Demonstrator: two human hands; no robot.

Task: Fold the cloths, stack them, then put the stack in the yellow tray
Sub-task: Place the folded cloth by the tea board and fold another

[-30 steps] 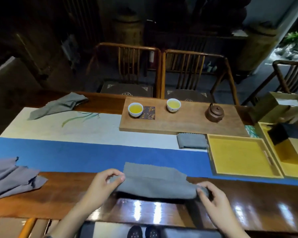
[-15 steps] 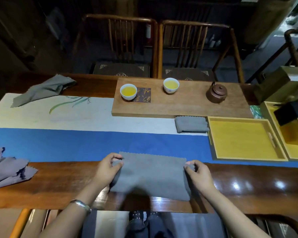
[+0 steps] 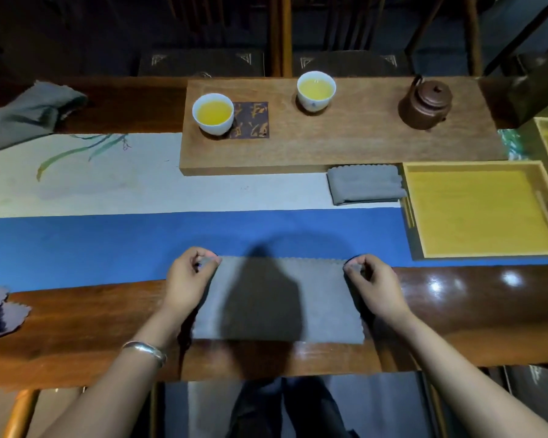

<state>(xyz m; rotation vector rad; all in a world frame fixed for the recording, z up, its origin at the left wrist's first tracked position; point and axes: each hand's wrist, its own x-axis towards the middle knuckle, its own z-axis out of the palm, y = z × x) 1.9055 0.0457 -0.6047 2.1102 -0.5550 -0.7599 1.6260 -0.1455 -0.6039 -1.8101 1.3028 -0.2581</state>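
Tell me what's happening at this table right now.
A person is folding a grey cloth on the table's near edge, the left hand and right hand each pinching a far corner. One folded cloth already lies beside the yellow tray, which holds no cloths yet.

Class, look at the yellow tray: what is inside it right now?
The yellow tray shows only its bare yellow floor; no cloth is in it. One folded cloth lies just outside its left wall. The tray's right edge is cut off from view.
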